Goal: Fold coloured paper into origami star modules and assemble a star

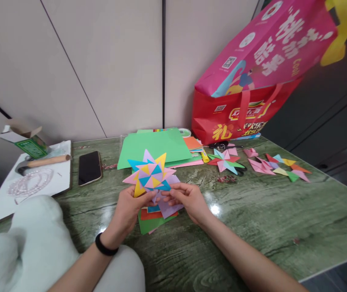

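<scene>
"So, where is the paper star [151, 174] sitting, and what is holding it?"

"It is standing out just left of the frame's centre, in front of the green sheet [158, 146]. The fingers of the left hand [128, 207] are gripping its lower-left edge. Those of the right hand [190, 200] are curling at its lower-right point; whether they are pinching or merely touching it, I am not able to tell."

"What is looking risky?"

"The thin folded points, I am thinking. Too hard a squeeze could be creasing one, and uneven pulling between the hands could be working pieces loose. The lilac sheet [168, 210] is lying close to the right fingers, so it could be getting caught up."

"And what is hiding?"

"The star's back is facing away, and fingers are covering part of its lower rim. Below them, the paper pile [149, 225] on the desk [252, 227] is partly disappearing under that lilac sheet. Right of centre, a dark object [220, 145] above the second paper star [225, 160] is blurring into clutter, and the pink bag [267, 48] is running off the frame's top."
</scene>
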`<action>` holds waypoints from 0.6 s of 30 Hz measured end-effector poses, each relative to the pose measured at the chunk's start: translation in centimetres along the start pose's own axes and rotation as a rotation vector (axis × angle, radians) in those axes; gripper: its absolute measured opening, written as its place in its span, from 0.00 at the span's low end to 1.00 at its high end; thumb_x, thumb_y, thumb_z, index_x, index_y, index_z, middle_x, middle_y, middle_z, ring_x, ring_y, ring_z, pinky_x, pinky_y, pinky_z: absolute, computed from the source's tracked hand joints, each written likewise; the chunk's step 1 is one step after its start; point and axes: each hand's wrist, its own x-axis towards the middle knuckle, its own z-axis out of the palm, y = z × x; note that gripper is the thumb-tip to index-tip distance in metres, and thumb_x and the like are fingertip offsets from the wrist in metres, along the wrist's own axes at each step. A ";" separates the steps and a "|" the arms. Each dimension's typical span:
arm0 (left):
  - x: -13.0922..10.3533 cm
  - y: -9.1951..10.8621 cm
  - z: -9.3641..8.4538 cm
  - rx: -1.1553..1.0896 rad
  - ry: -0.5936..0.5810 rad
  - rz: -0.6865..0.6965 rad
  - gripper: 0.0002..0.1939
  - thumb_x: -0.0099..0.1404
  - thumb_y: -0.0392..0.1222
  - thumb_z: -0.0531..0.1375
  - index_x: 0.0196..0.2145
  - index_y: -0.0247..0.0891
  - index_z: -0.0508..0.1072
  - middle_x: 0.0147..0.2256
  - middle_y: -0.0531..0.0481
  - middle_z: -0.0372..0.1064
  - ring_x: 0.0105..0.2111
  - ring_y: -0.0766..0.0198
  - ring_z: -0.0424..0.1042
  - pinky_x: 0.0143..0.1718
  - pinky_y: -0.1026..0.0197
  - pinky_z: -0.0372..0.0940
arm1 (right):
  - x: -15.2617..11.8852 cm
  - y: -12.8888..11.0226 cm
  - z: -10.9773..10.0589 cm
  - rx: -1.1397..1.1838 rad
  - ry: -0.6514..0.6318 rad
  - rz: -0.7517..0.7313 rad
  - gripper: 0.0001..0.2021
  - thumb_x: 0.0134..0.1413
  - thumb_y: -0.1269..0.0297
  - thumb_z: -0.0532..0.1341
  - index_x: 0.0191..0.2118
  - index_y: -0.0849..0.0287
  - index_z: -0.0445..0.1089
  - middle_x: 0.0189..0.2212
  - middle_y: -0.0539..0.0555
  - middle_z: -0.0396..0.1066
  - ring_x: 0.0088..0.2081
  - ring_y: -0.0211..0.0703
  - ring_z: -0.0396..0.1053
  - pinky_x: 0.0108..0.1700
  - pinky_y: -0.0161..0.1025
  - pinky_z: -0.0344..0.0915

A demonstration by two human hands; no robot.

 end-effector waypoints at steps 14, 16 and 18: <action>-0.3 0.2 0.2 0.084 -0.129 -0.101 0.11 0.40 0.35 0.70 0.24 0.31 0.76 0.23 0.50 0.74 0.21 0.68 0.69 0.24 0.68 0.66 | 0.1 -0.3 -0.3 -0.032 0.123 -0.206 0.18 0.39 0.60 0.67 0.38 0.59 0.67 0.27 0.51 0.73 0.26 0.37 0.68 0.29 0.35 0.66; -0.4 0.1 0.2 0.091 -0.196 -0.116 0.13 0.41 0.36 0.69 0.27 0.32 0.77 0.27 0.48 0.75 0.25 0.65 0.71 0.29 0.66 0.68 | 0.2 0.0 -0.5 -0.088 0.158 -0.234 0.14 0.39 0.59 0.67 0.33 0.60 0.69 0.26 0.51 0.72 0.26 0.38 0.68 0.30 0.36 0.66; -0.5 0.1 0.2 0.070 -0.241 -0.106 0.14 0.45 0.38 0.68 0.32 0.32 0.77 0.30 0.47 0.76 0.27 0.64 0.73 0.32 0.64 0.68 | 0.5 0.1 -0.7 -0.161 0.157 -0.256 0.12 0.40 0.58 0.65 0.31 0.60 0.70 0.25 0.51 0.72 0.26 0.39 0.68 0.31 0.37 0.66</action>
